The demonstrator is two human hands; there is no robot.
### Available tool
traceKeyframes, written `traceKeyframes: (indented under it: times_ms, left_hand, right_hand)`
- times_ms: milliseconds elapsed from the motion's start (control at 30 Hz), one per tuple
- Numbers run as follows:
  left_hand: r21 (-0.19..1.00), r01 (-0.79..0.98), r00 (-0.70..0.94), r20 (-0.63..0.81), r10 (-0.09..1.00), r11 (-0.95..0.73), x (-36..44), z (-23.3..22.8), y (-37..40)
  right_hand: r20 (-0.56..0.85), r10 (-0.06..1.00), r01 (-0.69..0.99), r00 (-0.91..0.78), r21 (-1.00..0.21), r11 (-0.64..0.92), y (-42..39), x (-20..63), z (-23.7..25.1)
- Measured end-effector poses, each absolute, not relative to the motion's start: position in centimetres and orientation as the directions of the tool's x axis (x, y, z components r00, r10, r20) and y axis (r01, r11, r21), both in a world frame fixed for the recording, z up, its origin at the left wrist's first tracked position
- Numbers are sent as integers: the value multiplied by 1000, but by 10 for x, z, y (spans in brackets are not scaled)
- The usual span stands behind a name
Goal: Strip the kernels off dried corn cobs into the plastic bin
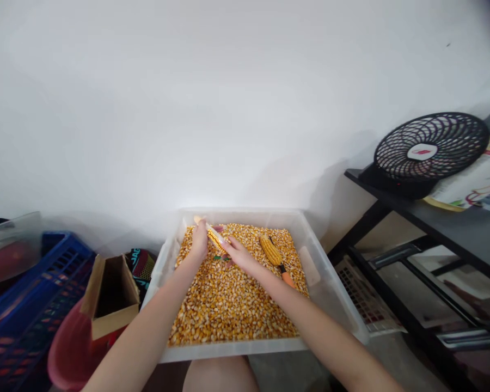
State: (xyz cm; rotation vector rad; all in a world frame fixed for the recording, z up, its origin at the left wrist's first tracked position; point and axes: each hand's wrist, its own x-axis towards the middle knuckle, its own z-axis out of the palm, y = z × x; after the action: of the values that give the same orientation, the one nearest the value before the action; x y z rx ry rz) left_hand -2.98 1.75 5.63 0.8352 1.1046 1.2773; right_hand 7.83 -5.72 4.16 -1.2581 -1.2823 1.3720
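Scene: A person sits over a clear plastic bin (pixel 334 283) filled almost edge to edge with loose corn kernels (pixel 228 305), seen from a head-worn camera.
Left hand: The left hand (pixel 199 239) wraps around a corn cob (pixel 210 233) near the bin's far left corner, fingers closed on it, the cob's pale tip poking out past the hand toward the far wall.
Right hand: The right hand (pixel 237 251) meets the same cob at its near end, fingers closed against it; how tightly they grip cannot be told at this size.
Cob in hand: It is held just above the kernels, slanting from the far left corner toward the bin's middle; part looks stripped pale, part is yet yellow.
Waiting: A second cob (pixel 270 250), fully kernelled, lies on the kernels toward the far right, touching an orange-handled tool (pixel 286 277) that points at the right edge.
Progress: Judging by the deep bed of kernels, much shelling looks done; the held cob appears partly finished and the second one untouched.
Surroundings: A cardboard box (pixel 108 296), a blue crate (pixel 32 305) and a red tub (pixel 67 354) stand left of the bin; a black fan (pixel 430 149) sits on a dark table (pixel 465 226) at right.
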Motion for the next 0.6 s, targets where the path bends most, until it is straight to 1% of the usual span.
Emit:
traceKeyframes:
  times_ms: [100, 167, 233, 267, 300, 367, 433, 467, 600]
  left_hand:
    - [920, -349, -41, -206, 978, 179, -30, 56, 18]
    - [909, -362, -25, -230, 973, 206, -29, 58, 17]
    - [905, -362, -16, -248, 969, 226, -28, 60, 15]
    - [905, -358, -19, -254, 967, 231, -27, 61, 15]
    - [906, -353, -25, -260, 965, 235, -27, 61, 14]
    - [908, -347, -36, -263, 964, 235, -27, 61, 14]
    - [910, -347, -39, -254, 966, 225, -27, 59, 14]
    - [913, -347, -41, -242, 969, 213, -27, 57, 14]
    - [934, -327, -79, -181, 980, 146, -27, 51, 14]
  right_hand:
    - [-64, 993, 159, -95, -986, -48, -54, 81, 35]
    - [6, 998, 221, -66, -975, 21, -50, 84, 34]
    - [97, 995, 251, -34, -962, 102, -48, 87, 35]
    - [120, 992, 249, -33, -960, 124, -47, 89, 36]
    - [111, 992, 233, -53, -965, 121, -47, 90, 37]
    - [32, 991, 192, -133, -980, 57, -48, 91, 37]
    - [-36, 979, 202, -198, -979, 5, -50, 91, 35]
    - [-41, 979, 219, -199, -976, 4, -51, 90, 34]
    - [2, 993, 281, -118, -959, 35, -54, 83, 30]
